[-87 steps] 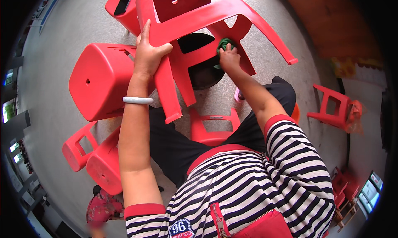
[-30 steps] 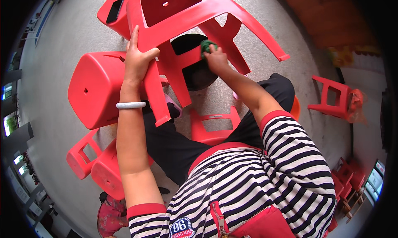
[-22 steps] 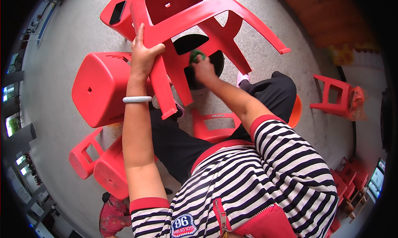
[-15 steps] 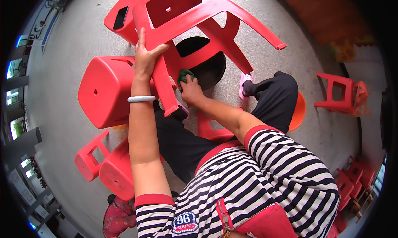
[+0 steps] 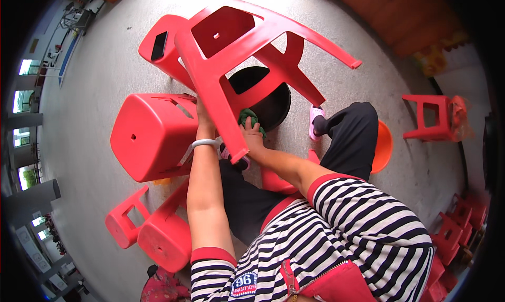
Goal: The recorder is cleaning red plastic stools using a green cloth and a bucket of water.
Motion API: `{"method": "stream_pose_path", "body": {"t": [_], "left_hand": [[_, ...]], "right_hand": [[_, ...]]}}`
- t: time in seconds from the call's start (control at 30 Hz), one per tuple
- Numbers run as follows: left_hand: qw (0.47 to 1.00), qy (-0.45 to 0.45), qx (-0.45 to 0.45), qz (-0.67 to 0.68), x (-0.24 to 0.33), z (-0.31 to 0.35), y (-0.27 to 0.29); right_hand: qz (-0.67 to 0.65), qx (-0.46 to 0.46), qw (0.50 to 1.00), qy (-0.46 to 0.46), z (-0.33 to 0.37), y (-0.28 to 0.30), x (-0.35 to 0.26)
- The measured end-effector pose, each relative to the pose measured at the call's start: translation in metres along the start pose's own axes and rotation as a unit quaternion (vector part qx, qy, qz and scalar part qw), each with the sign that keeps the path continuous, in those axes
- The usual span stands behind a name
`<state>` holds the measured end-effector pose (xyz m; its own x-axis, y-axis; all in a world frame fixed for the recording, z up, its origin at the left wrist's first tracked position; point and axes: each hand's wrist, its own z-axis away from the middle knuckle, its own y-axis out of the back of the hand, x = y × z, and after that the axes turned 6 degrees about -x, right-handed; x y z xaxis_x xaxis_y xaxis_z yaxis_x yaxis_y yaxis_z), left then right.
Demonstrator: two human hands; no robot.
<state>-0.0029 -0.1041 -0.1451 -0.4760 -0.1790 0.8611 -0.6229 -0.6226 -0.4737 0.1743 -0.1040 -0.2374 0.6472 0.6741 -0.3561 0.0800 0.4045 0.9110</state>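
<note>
Behind the red stool's leg [image 5: 221, 99], the left hand [image 5: 204, 124] has an unclear grip; the right hand [image 5: 252, 136] clutches a green cloth [image 5: 250, 117].

A grey concrete floor [image 5: 105, 70] filled most of the frame, brightly lit at the top. Red plastic stools [image 5: 152, 231] stood at lower left, another [image 5: 431, 118] at right, more stacked [image 5: 457, 228] at lower right. Bright windows [image 5: 23, 102] lined the left edge.

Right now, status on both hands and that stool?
Left hand gripping a leg of the upturned red stool. Right hand pressing a green cloth on that leg. Black basin sits right behind.
</note>
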Motion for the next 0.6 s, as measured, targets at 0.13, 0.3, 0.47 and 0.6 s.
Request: {"method": "stream_pose_path", "body": {"t": [0.13,0.3,0.47,0.6], "left_hand": [[0.999,-0.003,0.035,0.034,0.003,-0.013,-0.01],[0.991,-0.094,0.096,-0.017,0.022,-0.029,-0.098],[0.987,-0.117,0.098,-0.05,0.063,-0.025,-0.14],[0.986,-0.107,0.038,-0.122,0.09,-0.051,-0.187]], "right_hand": [[-0.061,-0.013,0.997,0.039,0.008,-0.005,0.014],[-0.091,-0.047,0.989,0.105,-0.001,-0.004,0.054],[-0.13,-0.016,0.978,0.16,0.039,0.109,0.027],[-0.193,0.017,0.964,0.183,0.05,0.159,0.023]]}}
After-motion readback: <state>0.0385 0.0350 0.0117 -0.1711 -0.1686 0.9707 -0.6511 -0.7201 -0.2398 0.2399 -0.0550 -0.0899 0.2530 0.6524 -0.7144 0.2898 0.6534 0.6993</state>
